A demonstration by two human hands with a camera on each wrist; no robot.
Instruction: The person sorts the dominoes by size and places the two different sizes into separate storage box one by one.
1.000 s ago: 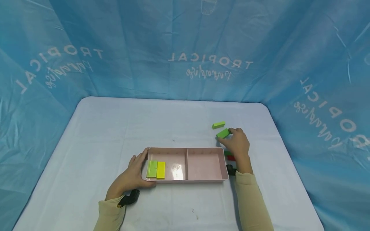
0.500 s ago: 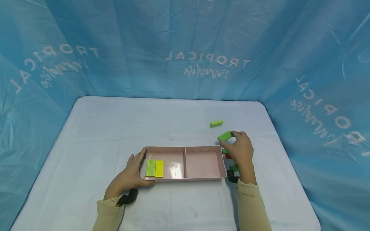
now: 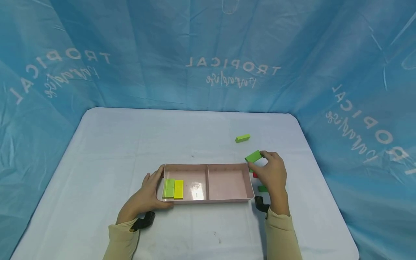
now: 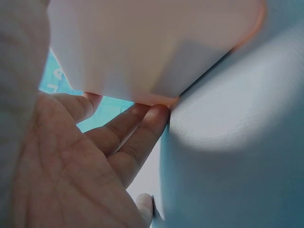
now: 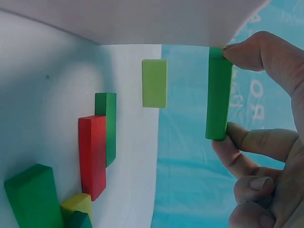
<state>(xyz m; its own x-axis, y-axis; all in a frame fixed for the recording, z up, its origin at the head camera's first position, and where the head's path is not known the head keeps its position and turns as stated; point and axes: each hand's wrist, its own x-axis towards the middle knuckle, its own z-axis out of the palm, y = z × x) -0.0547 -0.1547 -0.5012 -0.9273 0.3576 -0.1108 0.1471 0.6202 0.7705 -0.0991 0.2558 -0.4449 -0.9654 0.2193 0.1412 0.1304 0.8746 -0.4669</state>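
My right hand (image 3: 273, 173) pinches a green block (image 3: 253, 156) by its two ends, thumb on one end and fingertips on the other; in the right wrist view that block (image 5: 219, 95) is held up off the table. It is just beyond the right back corner of a pink two-compartment box (image 3: 229, 182). My left hand (image 3: 146, 196) grips the box's left end, thumb at the front and fingers behind; fingertips (image 4: 154, 116) touch its wall in the left wrist view. Side by side in the left compartment lie a light green block (image 3: 169, 188) and a yellow block (image 3: 178, 189).
A lime green block (image 3: 242, 138) lies beyond the box. Right of the box, partly under my right hand, are a red block (image 5: 92, 159), a dark green block (image 5: 105, 128), a larger-looking green block (image 5: 35, 197) and a yellow one (image 5: 77, 204). A blue curtain (image 3: 208, 54) surrounds the table.
My right hand has drawn the green block slightly rightward and nearer, away from the lime block. My left hand stays on the box. The whole head view has shifted a little.
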